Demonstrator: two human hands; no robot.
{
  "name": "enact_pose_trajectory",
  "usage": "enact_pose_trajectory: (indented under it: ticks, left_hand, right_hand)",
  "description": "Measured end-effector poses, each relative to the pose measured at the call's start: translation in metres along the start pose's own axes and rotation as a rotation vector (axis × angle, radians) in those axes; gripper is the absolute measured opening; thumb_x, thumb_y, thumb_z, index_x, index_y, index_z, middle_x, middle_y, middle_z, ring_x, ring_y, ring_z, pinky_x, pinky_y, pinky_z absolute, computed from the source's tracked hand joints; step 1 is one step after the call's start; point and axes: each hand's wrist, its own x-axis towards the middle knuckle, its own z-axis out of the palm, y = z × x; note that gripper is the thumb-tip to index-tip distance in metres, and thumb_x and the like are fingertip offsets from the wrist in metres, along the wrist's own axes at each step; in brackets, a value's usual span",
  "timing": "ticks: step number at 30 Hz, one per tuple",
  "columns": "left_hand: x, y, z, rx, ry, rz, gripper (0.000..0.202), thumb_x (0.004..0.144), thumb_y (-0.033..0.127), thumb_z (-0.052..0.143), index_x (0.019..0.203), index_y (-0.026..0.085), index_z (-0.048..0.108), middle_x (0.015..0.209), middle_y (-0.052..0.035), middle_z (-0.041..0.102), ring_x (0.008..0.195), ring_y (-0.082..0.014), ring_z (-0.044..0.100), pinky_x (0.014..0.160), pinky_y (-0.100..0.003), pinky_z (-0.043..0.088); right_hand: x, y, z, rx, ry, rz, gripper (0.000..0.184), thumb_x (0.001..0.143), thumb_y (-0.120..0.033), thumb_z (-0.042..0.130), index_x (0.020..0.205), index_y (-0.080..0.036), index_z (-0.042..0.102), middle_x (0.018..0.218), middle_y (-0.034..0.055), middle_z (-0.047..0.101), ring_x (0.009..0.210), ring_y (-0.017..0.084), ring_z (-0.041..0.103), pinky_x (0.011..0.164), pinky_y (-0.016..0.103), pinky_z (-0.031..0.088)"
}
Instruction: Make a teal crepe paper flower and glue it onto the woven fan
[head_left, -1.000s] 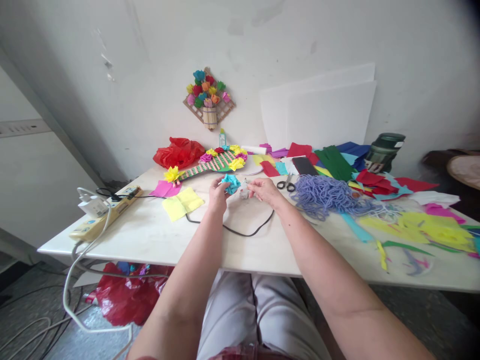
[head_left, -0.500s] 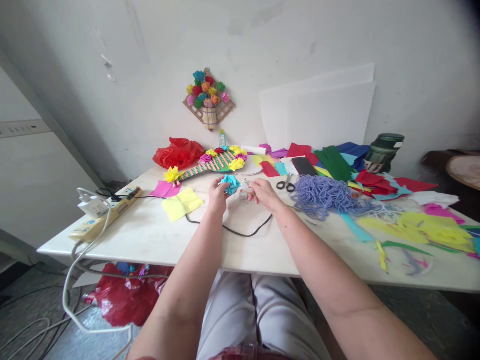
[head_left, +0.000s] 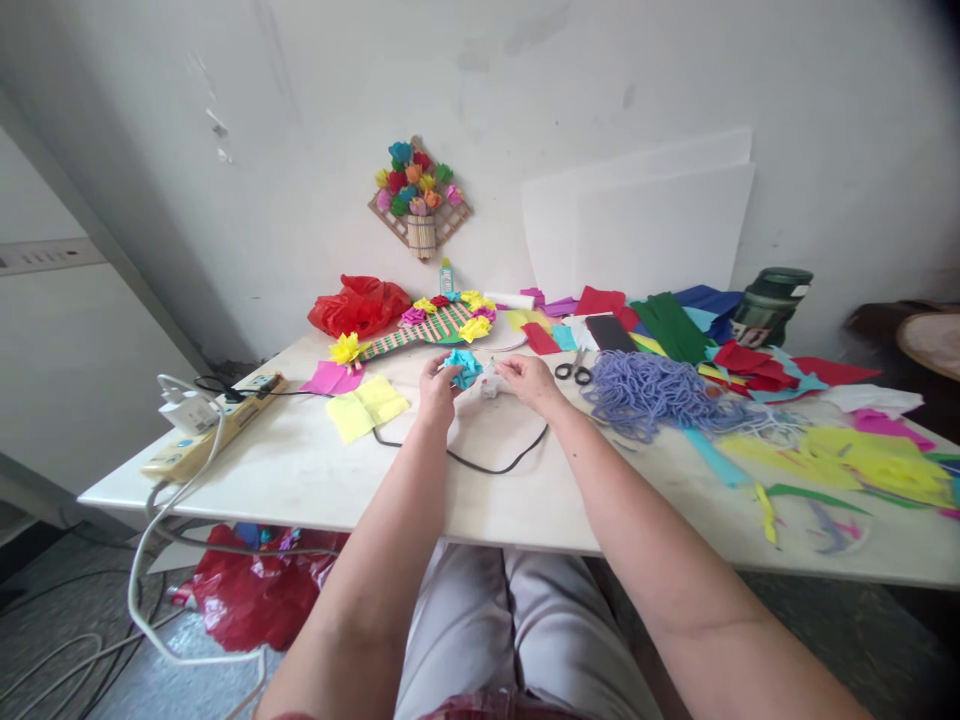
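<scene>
My left hand (head_left: 438,392) is closed around a crumpled turquoise paper flower (head_left: 463,368) above the table. Just to its right, my right hand (head_left: 529,380) has its fingers pinched together; what lies between them is too small to make out. Under those fingertips is a small whitish, partly see-through object (head_left: 489,386), its kind unclear. A black cord (head_left: 487,470) loops across the tabletop and runs up towards my right hand. Beyond my hands lies a guitar-shaped green and striped board (head_left: 420,332) trimmed with yellow, pink and turquoise paper flowers.
On the right are black scissors (head_left: 574,372), a heap of purple yarn (head_left: 645,392), a phone (head_left: 604,333), coloured paper pieces and a dark green bottle (head_left: 772,308). Yellow paper (head_left: 367,408) and a power strip (head_left: 217,428) lie left. A red bag (head_left: 358,305) sits behind.
The fingers of my right hand have drawn up slightly from the whitish object and now pinch just above it. My left hand keeps the turquoise flower almost in place.
</scene>
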Motion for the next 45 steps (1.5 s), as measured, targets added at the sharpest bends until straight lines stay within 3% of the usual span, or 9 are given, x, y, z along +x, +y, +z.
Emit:
enact_pose_trajectory:
  ticks: [12,15,17,21,34,38,41,45]
  left_hand:
    - [-0.001,0.001,0.001,-0.015,-0.002,-0.016,0.039,0.052,0.016,0.068,0.09,0.017,0.057,0.073,-0.0012,0.064,0.064,-0.0159,0.063,0.065,-0.033,0.054]
    - [0.0,0.001,0.001,-0.037,0.002,-0.026,0.039,0.052,0.015,0.068,0.09,0.017,0.057,0.071,-0.0011,0.064,0.064,-0.016,0.063,0.064,-0.033,0.054]
    - [0.001,0.001,0.0,-0.06,0.011,-0.035,0.039,0.052,0.015,0.067,0.09,0.017,0.056,0.071,-0.0007,0.064,0.063,-0.0158,0.063,0.064,-0.033,0.054]
    - [0.002,0.001,-0.001,-0.083,0.004,-0.045,0.041,0.053,0.016,0.068,0.092,0.018,0.056,0.072,-0.0003,0.063,0.064,-0.016,0.064,0.066,-0.034,0.055]
    - [0.0,0.003,-0.001,-0.214,0.017,-0.086,0.029,0.056,0.013,0.065,0.082,0.02,0.053,0.073,-0.0004,0.063,0.07,-0.0157,0.065,0.076,-0.034,0.056]
    - [0.0,0.003,-0.001,-0.206,0.008,-0.084,0.03,0.056,0.014,0.065,0.082,0.02,0.053,0.074,0.0,0.062,0.074,-0.016,0.065,0.079,-0.034,0.055]
    - [0.001,0.003,-0.002,-0.201,0.005,-0.078,0.03,0.056,0.015,0.066,0.082,0.02,0.053,0.074,0.0003,0.062,0.073,-0.0157,0.066,0.079,-0.034,0.055]
    - [0.002,0.002,-0.002,-0.22,0.011,-0.087,0.028,0.056,0.013,0.065,0.081,0.019,0.053,0.073,0.0002,0.063,0.069,-0.0144,0.065,0.078,-0.033,0.055]
  right_hand:
    - [-0.007,-0.014,-0.008,-0.47,0.148,-0.049,0.037,0.085,-0.045,0.054,0.059,-0.02,0.064,0.06,0.0028,0.064,0.06,0.015,0.05,0.054,0.027,0.022]
    - [-0.009,-0.017,-0.009,-0.543,0.122,-0.056,0.042,0.088,-0.05,0.05,0.064,-0.019,0.066,0.067,0.0054,0.068,0.064,0.016,0.054,0.055,0.027,0.021]
    - [-0.011,-0.02,-0.01,-0.575,0.109,-0.073,0.041,0.091,-0.05,0.045,0.077,-0.02,0.069,0.076,0.0067,0.071,0.069,0.017,0.057,0.056,0.028,0.022]
    - [-0.012,-0.025,-0.01,-0.594,0.089,-0.112,0.034,0.096,-0.033,0.035,0.108,-0.02,0.063,0.097,0.0075,0.072,0.079,0.018,0.06,0.059,0.027,0.026]
    - [-0.014,-0.025,-0.009,-0.678,0.059,-0.142,0.031,0.092,-0.036,0.046,0.084,-0.02,0.071,0.087,0.0073,0.074,0.078,0.018,0.061,0.059,0.028,0.026]
    - [-0.014,-0.023,-0.009,-0.662,0.02,-0.149,0.028,0.091,-0.03,0.043,0.104,-0.022,0.066,0.094,0.0067,0.073,0.083,0.02,0.063,0.063,0.028,0.031]
    - [-0.013,-0.023,-0.009,-0.634,-0.005,-0.112,0.037,0.087,-0.022,0.043,0.121,-0.02,0.056,0.094,0.0079,0.073,0.083,0.023,0.064,0.066,0.029,0.036]
    - [-0.01,-0.018,-0.007,-0.535,-0.042,-0.104,0.035,0.085,-0.018,0.042,0.118,-0.017,0.055,0.096,0.0097,0.072,0.085,0.024,0.064,0.068,0.029,0.04]
